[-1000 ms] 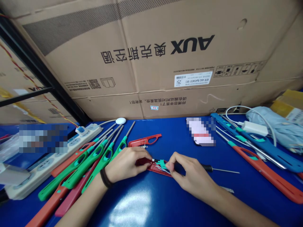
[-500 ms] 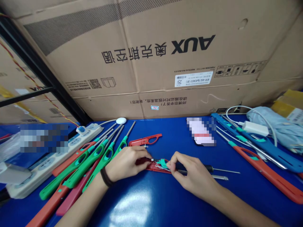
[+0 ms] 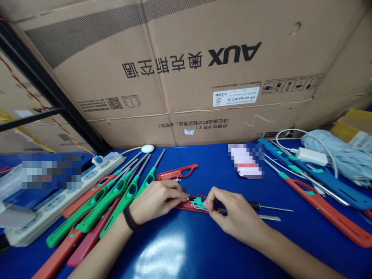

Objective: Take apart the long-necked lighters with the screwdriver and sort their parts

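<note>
My hands meet over an open red plastic lighter shell (image 3: 190, 206) lying on the blue table. My left hand (image 3: 155, 201) grips its left end, with a dark nozzle piece (image 3: 192, 198) showing at the fingertips. My right hand (image 3: 235, 215) pinches a small teal lighter part (image 3: 199, 202) with thin white wires inside the shell. The fingers hide part of the shell. A second red shell half (image 3: 177, 173) lies empty above my hands, and a black-handled screwdriver (image 3: 253, 205) lies just past my right hand.
Green and red utility lighters (image 3: 116, 197) with metal rods lie left, over a white power strip (image 3: 66, 197). Blue and red lighters (image 3: 322, 193) lie right, near a white charger (image 3: 309, 156) and grey cloth (image 3: 334, 157). A large cardboard box (image 3: 174, 77) stands behind the table.
My right hand has shifted slightly left and the shell sits a little lower. The whole view has tilted slightly. My grip on the teal part looks the same.
</note>
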`<state>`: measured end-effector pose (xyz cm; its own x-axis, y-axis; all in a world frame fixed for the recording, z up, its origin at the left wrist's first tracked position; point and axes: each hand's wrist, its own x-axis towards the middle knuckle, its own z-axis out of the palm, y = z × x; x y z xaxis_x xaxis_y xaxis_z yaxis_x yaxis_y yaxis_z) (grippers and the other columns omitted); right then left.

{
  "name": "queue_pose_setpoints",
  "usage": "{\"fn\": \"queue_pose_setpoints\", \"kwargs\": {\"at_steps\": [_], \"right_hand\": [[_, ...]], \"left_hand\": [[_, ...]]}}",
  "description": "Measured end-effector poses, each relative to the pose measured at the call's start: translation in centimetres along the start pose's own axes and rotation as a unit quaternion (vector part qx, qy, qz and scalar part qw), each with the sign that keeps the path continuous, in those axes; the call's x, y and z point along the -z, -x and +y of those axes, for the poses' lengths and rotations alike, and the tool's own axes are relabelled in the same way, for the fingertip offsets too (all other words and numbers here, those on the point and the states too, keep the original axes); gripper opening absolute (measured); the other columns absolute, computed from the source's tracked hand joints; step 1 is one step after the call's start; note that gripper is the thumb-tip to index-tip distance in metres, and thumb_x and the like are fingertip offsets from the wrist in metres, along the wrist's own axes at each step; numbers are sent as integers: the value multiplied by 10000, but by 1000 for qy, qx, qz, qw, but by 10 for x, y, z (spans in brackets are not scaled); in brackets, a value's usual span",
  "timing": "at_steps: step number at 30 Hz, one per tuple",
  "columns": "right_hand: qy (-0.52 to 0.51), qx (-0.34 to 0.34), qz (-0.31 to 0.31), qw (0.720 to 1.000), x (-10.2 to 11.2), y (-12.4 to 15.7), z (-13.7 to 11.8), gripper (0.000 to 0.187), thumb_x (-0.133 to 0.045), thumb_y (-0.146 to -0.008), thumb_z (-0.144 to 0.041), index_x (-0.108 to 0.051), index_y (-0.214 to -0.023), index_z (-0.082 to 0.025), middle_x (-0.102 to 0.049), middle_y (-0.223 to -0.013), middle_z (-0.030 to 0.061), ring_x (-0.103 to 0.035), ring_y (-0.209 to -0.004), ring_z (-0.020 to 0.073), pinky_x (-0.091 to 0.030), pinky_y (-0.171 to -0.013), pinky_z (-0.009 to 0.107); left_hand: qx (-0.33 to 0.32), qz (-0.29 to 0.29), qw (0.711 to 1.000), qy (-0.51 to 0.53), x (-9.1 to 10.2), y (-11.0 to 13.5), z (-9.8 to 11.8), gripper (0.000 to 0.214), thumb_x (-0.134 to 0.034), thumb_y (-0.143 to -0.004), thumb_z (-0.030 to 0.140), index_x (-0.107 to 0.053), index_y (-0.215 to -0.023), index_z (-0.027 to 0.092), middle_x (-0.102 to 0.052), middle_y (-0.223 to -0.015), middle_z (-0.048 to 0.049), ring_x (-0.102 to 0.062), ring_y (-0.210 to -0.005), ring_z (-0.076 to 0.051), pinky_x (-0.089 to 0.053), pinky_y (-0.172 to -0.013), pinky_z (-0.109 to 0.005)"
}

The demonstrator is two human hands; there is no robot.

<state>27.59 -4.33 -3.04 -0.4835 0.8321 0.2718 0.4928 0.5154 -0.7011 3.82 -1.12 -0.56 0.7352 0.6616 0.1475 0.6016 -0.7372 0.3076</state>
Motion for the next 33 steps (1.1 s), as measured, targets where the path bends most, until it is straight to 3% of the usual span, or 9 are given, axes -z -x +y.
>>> {"fn": "queue_pose_setpoints", "kwargs": {"at_steps": [9, 15, 24, 33], "right_hand": [[12, -4, -3, 1000, 3, -1, 0, 206, -483, -754, -16, -461, -747, -221, -598, -742, -46, -560, -646, 107, -400, -615, 223], [23, -8, -1, 1000, 4, 0, 0, 206, -485, -747, -14, -467, -745, -219, -606, -748, -42, -566, -653, 115, -397, -614, 229], [26, 1, -6, 1000, 4, -1, -1, 195, -494, -761, -27, -482, -750, -221, -608, -737, -43, -569, -638, 113, -402, -599, 224], [30, 0, -2, 1000, 4, -1, 1, 203, -502, -760, -22, -471, -754, -222, -604, -748, -47, -568, -654, 113, -398, -611, 225]], "left_hand": [[9, -5, 1000, -1, -2, 0, 4, 246, -510, -890, 172, -701, -1027, 242, -684, -956, -15, -652, -818, -142, -504, -758, -232], [29, 6, 999, 31, -2, -2, 7, 211, -518, -895, 221, -723, -947, 227, -686, -967, -19, -645, -841, -146, -495, -792, -239], [103, 11, 978, 181, -6, -7, 4, 152, -599, -857, 245, -743, -862, 197, -711, -876, -28, -651, -772, -142, -510, -728, -237], [126, 12, 970, 209, -7, -8, 4, 149, -623, -838, 268, -747, -843, 186, -707, -838, -34, -646, -737, -142, -519, -712, -244]]}}
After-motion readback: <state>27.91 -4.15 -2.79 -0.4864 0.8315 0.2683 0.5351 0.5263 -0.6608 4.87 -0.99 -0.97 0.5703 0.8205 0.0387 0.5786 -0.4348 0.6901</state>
